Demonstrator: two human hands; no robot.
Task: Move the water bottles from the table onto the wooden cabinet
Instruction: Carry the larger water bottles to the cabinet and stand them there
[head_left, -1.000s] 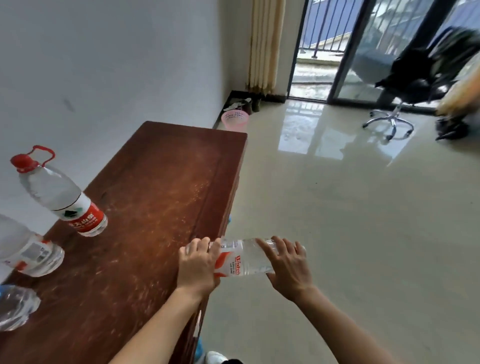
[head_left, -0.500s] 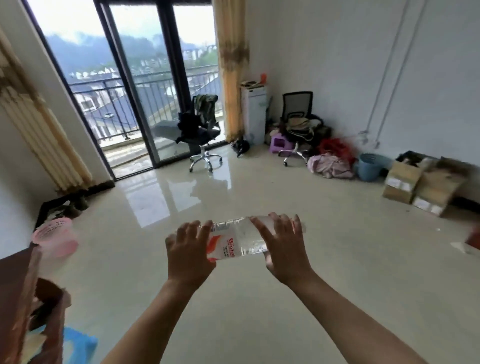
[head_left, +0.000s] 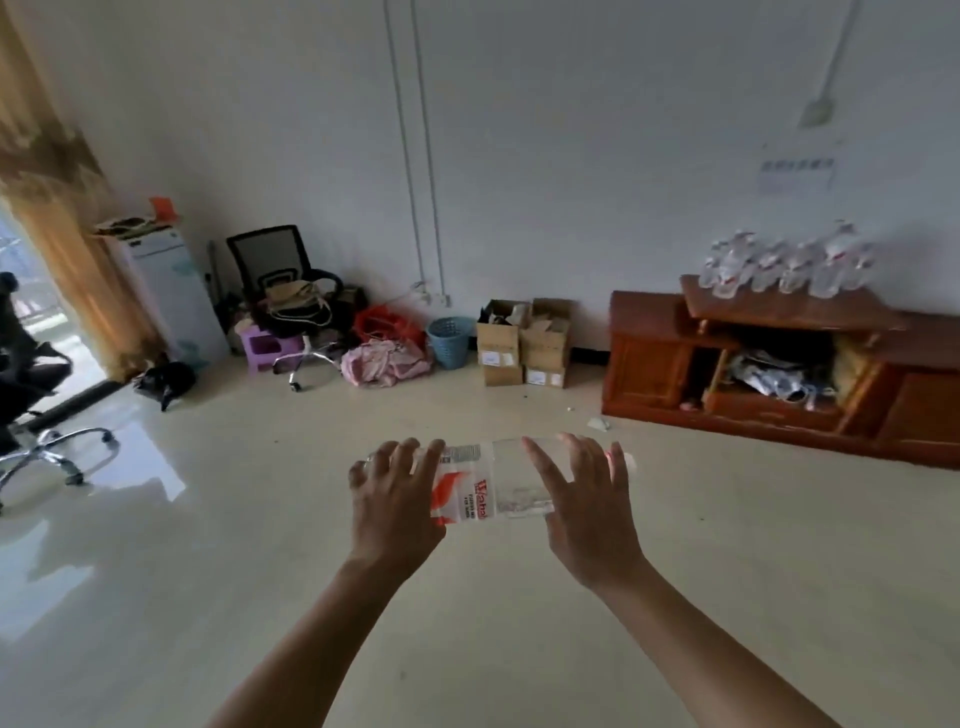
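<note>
Nearest us, our left hand (head_left: 395, 512) and right hand (head_left: 589, 514) gripped the bottle (head_left: 491, 483) between them, fingers curled over its two ends; it lay level in the air above the floor (head_left: 519, 649), at 12 o'clock; we judged this the carry, which called for a firm hold without crushing the thin wall; at 2 o'clock, well apart, stood the cabinet (head_left: 779, 314), its raised top crowded with bottles (head_left: 784, 267); we would turn ours upright and set it on bare wood beside them, not against them.
</note>
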